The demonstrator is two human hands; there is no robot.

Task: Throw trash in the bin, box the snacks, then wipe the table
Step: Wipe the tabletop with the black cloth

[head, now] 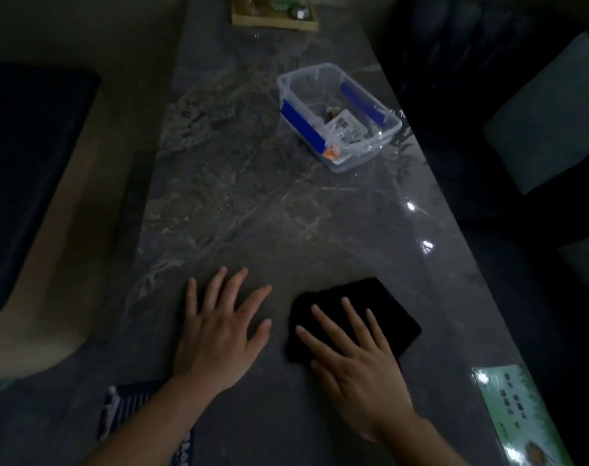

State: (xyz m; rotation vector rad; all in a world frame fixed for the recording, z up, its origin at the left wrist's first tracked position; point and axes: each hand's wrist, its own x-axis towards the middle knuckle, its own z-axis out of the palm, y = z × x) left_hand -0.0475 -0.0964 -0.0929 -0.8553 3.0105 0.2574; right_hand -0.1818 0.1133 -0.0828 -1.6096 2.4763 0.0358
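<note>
On table [252,203] | right hand [360,368] flat on cloth [383,307] | left hand [215,334] flat

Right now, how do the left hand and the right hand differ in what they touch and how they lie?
The left hand lies on the bare table, while the right hand lies on the black cloth. The left hand's fingers point up and slightly right; the right hand's point up and left. Both are flat, palm down, with fingers spread, grasping nothing.

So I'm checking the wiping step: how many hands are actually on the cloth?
1. The right hand lies flat on the black cloth; the left hand rests flat on the bare table beside it.
</note>
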